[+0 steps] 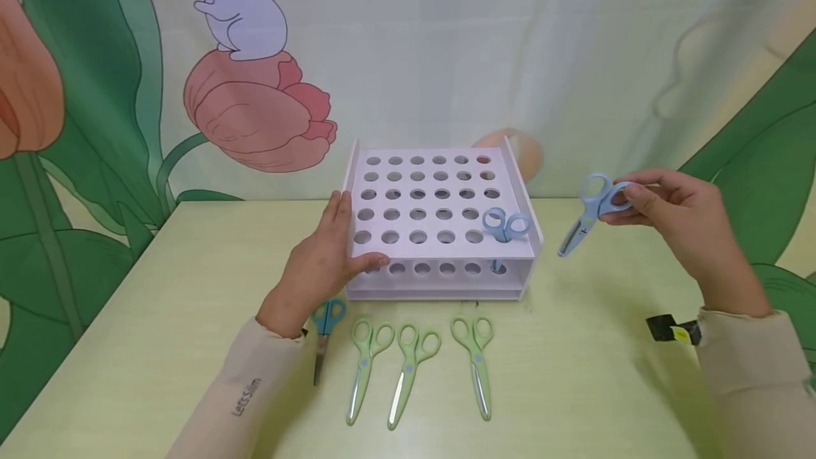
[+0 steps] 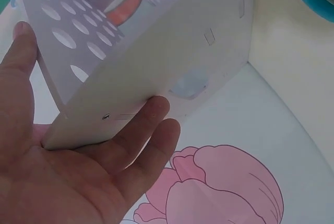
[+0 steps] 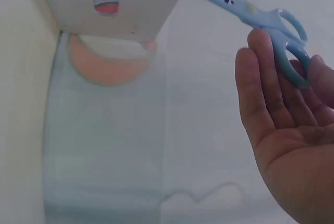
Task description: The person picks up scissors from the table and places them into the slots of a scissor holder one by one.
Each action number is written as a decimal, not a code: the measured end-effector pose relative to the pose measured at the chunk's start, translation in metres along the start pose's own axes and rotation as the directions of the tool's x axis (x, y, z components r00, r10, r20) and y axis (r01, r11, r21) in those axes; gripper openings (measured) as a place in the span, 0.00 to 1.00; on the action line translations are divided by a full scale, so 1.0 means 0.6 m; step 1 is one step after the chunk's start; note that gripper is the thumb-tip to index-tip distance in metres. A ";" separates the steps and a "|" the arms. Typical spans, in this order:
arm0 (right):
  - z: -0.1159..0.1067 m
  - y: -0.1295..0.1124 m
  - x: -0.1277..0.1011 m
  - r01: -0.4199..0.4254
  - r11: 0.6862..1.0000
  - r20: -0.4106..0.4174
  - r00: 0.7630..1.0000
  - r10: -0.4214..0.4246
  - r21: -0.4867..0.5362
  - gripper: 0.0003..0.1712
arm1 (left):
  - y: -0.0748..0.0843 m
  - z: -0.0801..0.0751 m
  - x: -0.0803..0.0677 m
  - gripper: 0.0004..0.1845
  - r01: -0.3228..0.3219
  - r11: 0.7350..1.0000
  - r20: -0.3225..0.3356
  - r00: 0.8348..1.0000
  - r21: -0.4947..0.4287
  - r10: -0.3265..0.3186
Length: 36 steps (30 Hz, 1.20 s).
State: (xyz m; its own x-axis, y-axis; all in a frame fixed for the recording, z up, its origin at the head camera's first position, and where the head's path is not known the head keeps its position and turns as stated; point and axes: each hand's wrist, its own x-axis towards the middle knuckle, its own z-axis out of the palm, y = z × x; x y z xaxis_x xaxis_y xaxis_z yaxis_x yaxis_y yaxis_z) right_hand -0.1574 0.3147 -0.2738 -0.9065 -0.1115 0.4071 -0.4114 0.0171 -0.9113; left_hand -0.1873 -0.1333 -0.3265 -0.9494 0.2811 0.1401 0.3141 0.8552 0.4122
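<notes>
A carrying step appears to be in hand: a pair of light blue scissors point(image 1: 588, 218) is held in the air at 3 o'clock of the white rack point(image 1: 432, 250), not touching it. One handle loop is pinched between thumb and fingers of the right hand point(image 1: 682, 211), and the blades are tilted down towards 7 o'clock. The left hand point(image 1: 321, 246) is laid at 9 o'clock against the rack's outer side, fingers fairly straight, thumb rested at the front edge, so the rack is probably being steadied. The two hands are kept well apart.

One matching blue pair point(image 1: 506, 229) is stood in the top shelf's hole at 4 o'clock, its blades passed through to the lower shelf. A like placing would call for the held blades to be turned upright, raised over the right side wall point(image 1: 524, 200) and lined up with a vacant hole in both shelves.

Free room is given on the desk point(image 1: 574, 388) from 3 to 5 o'clock. At 12 o'clock, movement is limited by the curtain point(image 1: 414, 76), close behind the rack. Towards 6 o'clock, three green pairs point(image 1: 409, 368) are laid flat, and at 7 to 8 o'clock a teal pair point(image 1: 325, 328) is partly hidden by the left wrist.
</notes>
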 end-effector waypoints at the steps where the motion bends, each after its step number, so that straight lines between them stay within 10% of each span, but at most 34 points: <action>1: 0.004 -0.005 0.006 0.026 0.999 -0.012 1.000 -0.026 0.019 0.13 | 0.000 0.000 -0.001 0.64 0.002 1.000 -0.002 1.000 0.003 -0.002; 12: 0.066 -0.038 0.067 0.131 0.988 -0.076 0.989 -0.124 0.085 0.15 | 0.000 0.002 0.000 0.65 0.016 1.000 0.006 1.000 -0.010 -0.016; 20: 0.106 -0.014 0.095 -0.027 0.988 -0.012 1.000 0.026 -0.155 0.14 | 0.001 0.004 -0.001 0.65 0.027 0.999 0.006 1.000 -0.017 -0.027; 36: 0.140 0.019 0.109 -0.150 0.850 0.036 0.980 0.195 -0.506 0.15 | 0.003 -0.001 0.001 0.66 0.039 0.999 0.010 0.999 -0.021 -0.039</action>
State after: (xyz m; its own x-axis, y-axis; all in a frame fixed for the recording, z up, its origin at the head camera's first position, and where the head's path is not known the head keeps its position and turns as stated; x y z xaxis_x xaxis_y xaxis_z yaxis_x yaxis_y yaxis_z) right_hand -0.2133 0.2244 -0.2630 -0.9652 -0.1422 0.2195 -0.2615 0.5337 -0.8042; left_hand -0.1870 -0.1318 -0.3251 -0.9608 0.2524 0.1147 0.2770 0.8560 0.4364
